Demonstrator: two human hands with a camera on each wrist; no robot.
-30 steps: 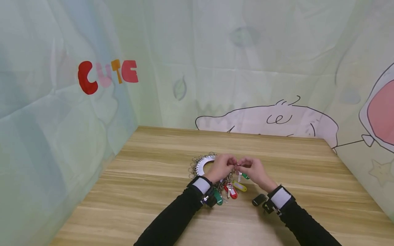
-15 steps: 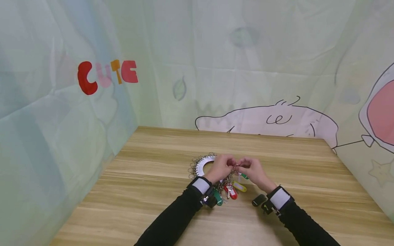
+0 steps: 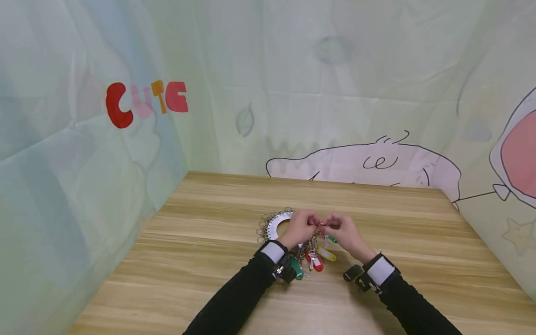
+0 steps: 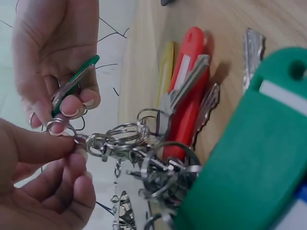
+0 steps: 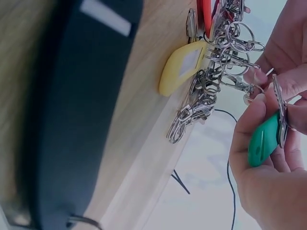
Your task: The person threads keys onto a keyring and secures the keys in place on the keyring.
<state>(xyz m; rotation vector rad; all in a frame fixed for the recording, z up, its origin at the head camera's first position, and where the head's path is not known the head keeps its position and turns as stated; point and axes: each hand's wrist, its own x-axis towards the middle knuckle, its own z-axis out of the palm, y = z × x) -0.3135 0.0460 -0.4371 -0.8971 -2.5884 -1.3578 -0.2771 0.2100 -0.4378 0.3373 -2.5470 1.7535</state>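
Observation:
My left hand (image 3: 300, 228) and right hand (image 3: 344, 232) meet fingertip to fingertip over a bunch of keys. Between them is a small metal key ring (image 4: 61, 125), pinched from both sides; thumb and fingers of the left also grip the small metal clasp it meets. From the ring, at my right fingers, hang a green key tag (image 5: 265, 139) and a silver key (image 5: 281, 112). Left of the hands lies a white ring-shaped holder (image 3: 272, 228) edged with metal clips, partly hidden by my left hand. Exactly how ring and clasp are linked, I cannot tell.
Below the hands lie a yellow tag (image 3: 326, 253), a red tag (image 3: 317, 264) with keys, and another green tag (image 3: 297, 269). A black tag-like piece (image 3: 353, 272) lies beside my right wrist. Printed cloth walls (image 3: 234, 60) border the wooden table (image 3: 209, 223).
Both hands stay in place, with only slight finger movement at the key ring. The holder and tags have not moved.

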